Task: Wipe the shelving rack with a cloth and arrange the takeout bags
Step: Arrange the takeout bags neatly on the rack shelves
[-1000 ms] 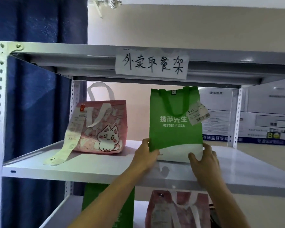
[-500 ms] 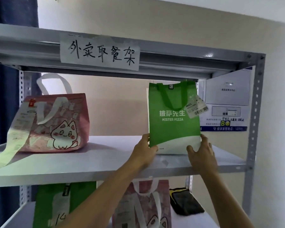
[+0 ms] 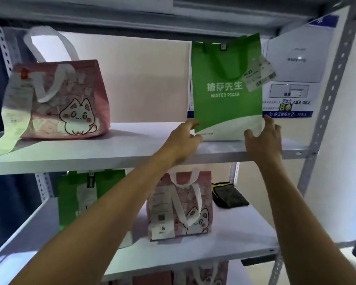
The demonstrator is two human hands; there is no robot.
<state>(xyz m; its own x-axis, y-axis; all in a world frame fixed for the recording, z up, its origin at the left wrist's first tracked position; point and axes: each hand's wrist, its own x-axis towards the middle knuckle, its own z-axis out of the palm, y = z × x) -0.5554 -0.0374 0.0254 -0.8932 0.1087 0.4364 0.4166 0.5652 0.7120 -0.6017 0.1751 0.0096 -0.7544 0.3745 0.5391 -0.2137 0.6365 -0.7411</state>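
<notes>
A green "Mister Pizza" takeout bag (image 3: 226, 89) stands upright at the right end of the upper white shelf (image 3: 111, 149), with a receipt tag hanging from its handle. My left hand (image 3: 183, 140) grips its lower left corner. My right hand (image 3: 263, 140) holds its lower right corner, thumb in front and fingers around the side. A pink cat bag (image 3: 70, 99) with a long receipt sits at the left of the same shelf. A dark folded cloth (image 3: 228, 195) lies at the back right of the lower shelf (image 3: 234, 239).
On the lower shelf stand another green bag (image 3: 80, 198) and a second pink cat bag (image 3: 183, 206). The rack's perforated right post (image 3: 325, 112) is just right of the held bag. Notices (image 3: 296, 68) hang on the wall behind. A blue curtain (image 3: 0, 202) hangs at left.
Both hands have carried the green bag rightward along the upper shelf, away from the pink bag. My view has dropped, so the lower shelf and the cloth now show.
</notes>
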